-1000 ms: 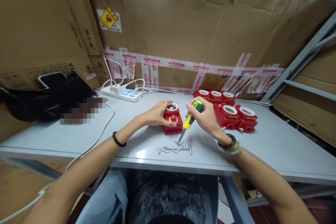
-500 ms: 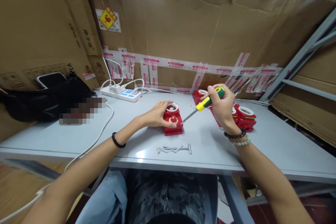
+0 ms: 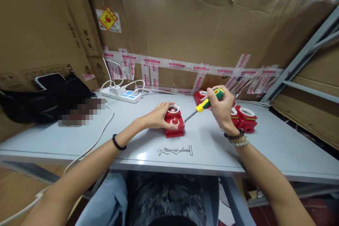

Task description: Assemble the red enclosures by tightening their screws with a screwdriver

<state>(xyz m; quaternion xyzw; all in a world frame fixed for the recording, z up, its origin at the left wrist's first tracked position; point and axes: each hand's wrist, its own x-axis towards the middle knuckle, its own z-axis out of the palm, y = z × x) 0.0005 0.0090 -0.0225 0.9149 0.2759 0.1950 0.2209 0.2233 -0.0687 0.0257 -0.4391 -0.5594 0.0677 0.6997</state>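
Observation:
On the grey table sits a red housing (image 3: pixel 175 131) with a white ring on top and a round red button on its sloped face. My left hand (image 3: pixel 159 116) is closed around its left side, fingers at the ring and thumb near the button. Gripped in my right hand (image 3: pixel 221 107) is a screwdriver (image 3: pixel 210 101) with a green and yellow handle. Its shaft slants down to the left, and the tip is at the housing's right edge; whether it sits in a screw cannot be made out. A small metal T-shaped rod (image 3: pixel 182 150) with white string lies in front.
More red housings (image 3: pixel 247 120) with white rings stand behind and right of my right hand. A white power strip (image 3: pixel 122 94) with plugged cables lies at the back. A black bag (image 3: pixel 53 95) with a phone is at left. Taped cardboard (image 3: pixel 172 31) walls the back.
My right hand and the screwdriver have shifted very slightly left, the tip staying at the housing's right edge. My left hand keeps its hold on the housing.

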